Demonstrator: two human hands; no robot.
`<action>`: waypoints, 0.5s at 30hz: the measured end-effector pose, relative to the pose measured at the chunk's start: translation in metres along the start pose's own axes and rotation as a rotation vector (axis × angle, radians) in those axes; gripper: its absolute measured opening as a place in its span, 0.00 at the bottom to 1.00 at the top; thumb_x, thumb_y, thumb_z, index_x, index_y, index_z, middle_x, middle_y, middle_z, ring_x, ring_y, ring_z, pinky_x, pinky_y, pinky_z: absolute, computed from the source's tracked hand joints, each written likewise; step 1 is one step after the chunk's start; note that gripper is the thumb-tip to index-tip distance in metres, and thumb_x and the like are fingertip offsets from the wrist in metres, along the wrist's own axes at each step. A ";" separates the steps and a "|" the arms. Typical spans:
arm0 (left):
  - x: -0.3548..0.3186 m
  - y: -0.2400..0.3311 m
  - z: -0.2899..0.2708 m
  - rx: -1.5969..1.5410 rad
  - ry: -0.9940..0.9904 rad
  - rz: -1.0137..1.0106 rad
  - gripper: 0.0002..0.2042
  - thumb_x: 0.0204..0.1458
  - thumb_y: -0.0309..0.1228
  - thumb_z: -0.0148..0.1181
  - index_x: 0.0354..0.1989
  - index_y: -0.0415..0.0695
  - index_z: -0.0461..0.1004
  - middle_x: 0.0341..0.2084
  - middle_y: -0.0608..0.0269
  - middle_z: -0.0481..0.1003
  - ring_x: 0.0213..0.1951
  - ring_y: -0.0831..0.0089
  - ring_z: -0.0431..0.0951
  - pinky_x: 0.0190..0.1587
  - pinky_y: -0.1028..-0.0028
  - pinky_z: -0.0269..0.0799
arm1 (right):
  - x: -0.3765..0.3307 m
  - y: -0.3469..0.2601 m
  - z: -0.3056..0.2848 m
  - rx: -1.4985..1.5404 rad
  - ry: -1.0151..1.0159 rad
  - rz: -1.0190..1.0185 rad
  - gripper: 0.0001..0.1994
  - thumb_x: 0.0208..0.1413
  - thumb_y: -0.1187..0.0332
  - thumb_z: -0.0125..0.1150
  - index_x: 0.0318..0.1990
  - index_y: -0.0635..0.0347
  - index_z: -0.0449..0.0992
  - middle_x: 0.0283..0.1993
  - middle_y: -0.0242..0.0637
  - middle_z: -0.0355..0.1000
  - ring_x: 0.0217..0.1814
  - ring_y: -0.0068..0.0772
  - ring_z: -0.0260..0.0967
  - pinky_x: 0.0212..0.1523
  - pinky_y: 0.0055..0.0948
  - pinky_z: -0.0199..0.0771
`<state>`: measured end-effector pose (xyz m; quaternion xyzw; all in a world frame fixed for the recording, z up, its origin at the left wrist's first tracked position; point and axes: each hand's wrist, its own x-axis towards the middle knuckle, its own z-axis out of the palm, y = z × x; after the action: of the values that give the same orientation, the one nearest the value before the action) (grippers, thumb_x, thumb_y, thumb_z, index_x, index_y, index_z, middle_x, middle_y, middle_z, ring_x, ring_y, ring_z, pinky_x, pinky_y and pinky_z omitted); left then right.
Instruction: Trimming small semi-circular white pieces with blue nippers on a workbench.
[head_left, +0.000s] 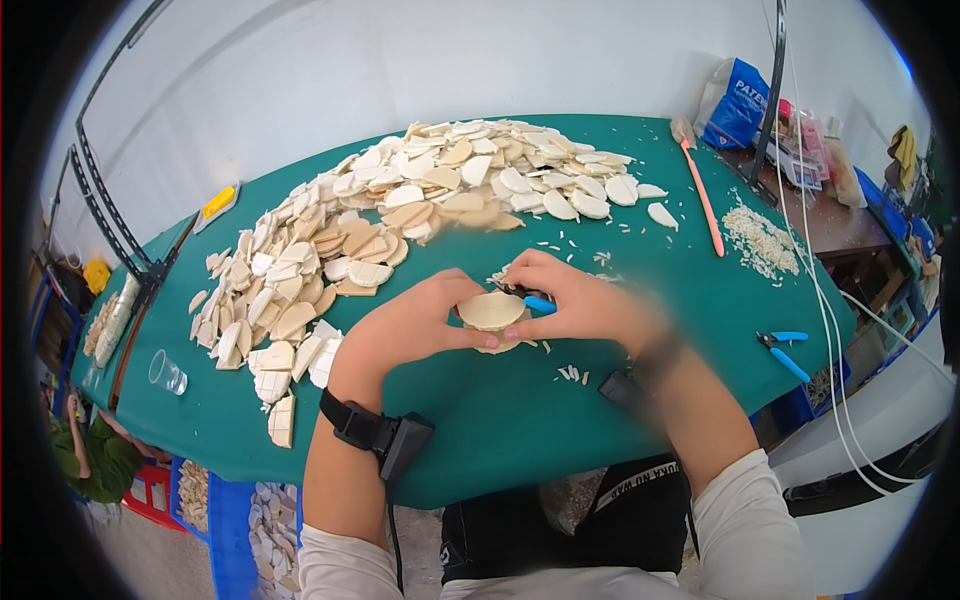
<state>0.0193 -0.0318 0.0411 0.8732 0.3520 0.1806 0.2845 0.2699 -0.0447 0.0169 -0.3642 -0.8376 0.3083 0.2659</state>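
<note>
- Left hand [428,313]: clamped on a round cream disc [490,311].
- Right hand [582,301]: closed around blue-handled nippers [540,304] (its thumb tip against the disc's near edge).

Downward fisheye head view over green table [520,430]

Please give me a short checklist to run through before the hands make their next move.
1. Left hand has a grip on the pale piece: ok.
2. Right hand holds the blue-handled pliers: ok.
3. Pliers' tips clear of the fingers: cannot tell, fingers and piece hide them.
4. Table near the hands free of loose chips: not ok, several lie there.
5. Spare pliers apart from both hands: ok, lying at the right.
6. Clear cup away from the hands: ok, at the left.
</note>
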 end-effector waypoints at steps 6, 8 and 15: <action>-0.002 0.011 -0.003 -0.007 -0.027 -0.046 0.25 0.47 0.43 0.74 0.49 0.40 0.79 0.43 0.58 0.74 0.43 0.63 0.76 0.47 0.69 0.72 | -0.001 0.002 -0.001 -0.021 -0.005 0.021 0.27 0.51 0.51 0.70 0.50 0.65 0.75 0.51 0.37 0.63 0.48 0.33 0.65 0.49 0.31 0.69; -0.002 0.012 -0.003 -0.011 -0.049 -0.069 0.25 0.47 0.44 0.74 0.49 0.40 0.79 0.43 0.58 0.74 0.43 0.64 0.76 0.46 0.70 0.72 | -0.001 0.001 -0.002 -0.034 -0.010 0.035 0.27 0.51 0.52 0.71 0.49 0.65 0.75 0.50 0.37 0.63 0.47 0.34 0.64 0.49 0.31 0.69; -0.004 0.012 -0.001 -0.043 -0.013 -0.037 0.24 0.46 0.43 0.75 0.45 0.40 0.77 0.41 0.60 0.73 0.41 0.65 0.75 0.44 0.70 0.71 | 0.000 0.004 -0.005 -0.069 -0.030 0.031 0.28 0.50 0.53 0.72 0.50 0.66 0.75 0.51 0.38 0.64 0.49 0.35 0.66 0.50 0.31 0.69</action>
<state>0.0219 -0.0416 0.0484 0.8615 0.3621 0.1772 0.3088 0.2751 -0.0411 0.0172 -0.3817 -0.8458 0.2885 0.2359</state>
